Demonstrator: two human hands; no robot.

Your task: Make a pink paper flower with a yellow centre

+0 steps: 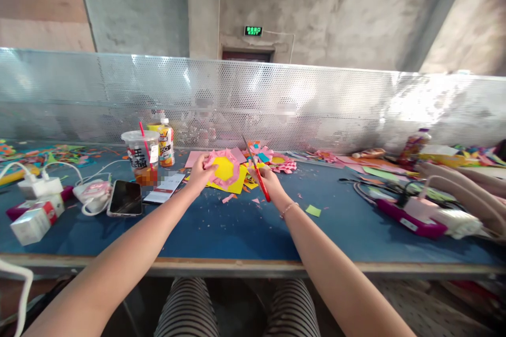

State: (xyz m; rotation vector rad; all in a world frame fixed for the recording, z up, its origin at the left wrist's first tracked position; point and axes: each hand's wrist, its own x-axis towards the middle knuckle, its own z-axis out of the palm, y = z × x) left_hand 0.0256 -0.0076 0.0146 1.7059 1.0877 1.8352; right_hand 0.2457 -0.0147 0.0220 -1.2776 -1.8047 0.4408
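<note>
My left hand (200, 171) grips the left edge of a paper flower (224, 167), a ring of folded pink paper around a yellow centre. In my right hand (265, 181) is a pair of red-handled scissors (258, 176), blades pointing up and away to the left. The scissors are apart from the flower. Beneath and behind the flower lie a yellow paper sheet (233, 185) and pink paper (193, 159). Further pink paper flowers (285, 163) lie just beyond my right hand, with a blue scrap (263, 157) among them.
On the left stand a plastic drink cup (138, 155) with a red straw and a bottle (166, 145), near a phone (125, 198) and chargers (39, 185). A purple power strip (411, 218), cables and another person's arm (470, 189) are on the right. A perforated metal screen (316, 108) backs the table.
</note>
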